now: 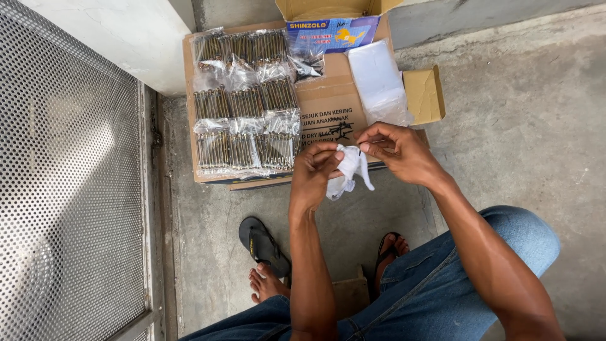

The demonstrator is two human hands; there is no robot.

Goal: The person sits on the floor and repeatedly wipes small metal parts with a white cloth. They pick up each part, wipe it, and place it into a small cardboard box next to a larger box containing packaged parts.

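Between both hands [314, 173] [398, 150] — crumpled white bag [349, 169], long axis hanging downward.

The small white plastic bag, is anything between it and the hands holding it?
Nothing visible. The small white plastic bag is pinched directly by the left hand and the right hand, above bare concrete floor. The flattened brown cardboard box carrying clear packets of metal rods lies beyond the hands, apart from them.

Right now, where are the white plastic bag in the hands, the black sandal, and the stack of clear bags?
white plastic bag [349, 169], head view, its crumpled middle
black sandal [260, 243], head view, its footbed
stack of clear bags [379, 82], head view, its top sheet
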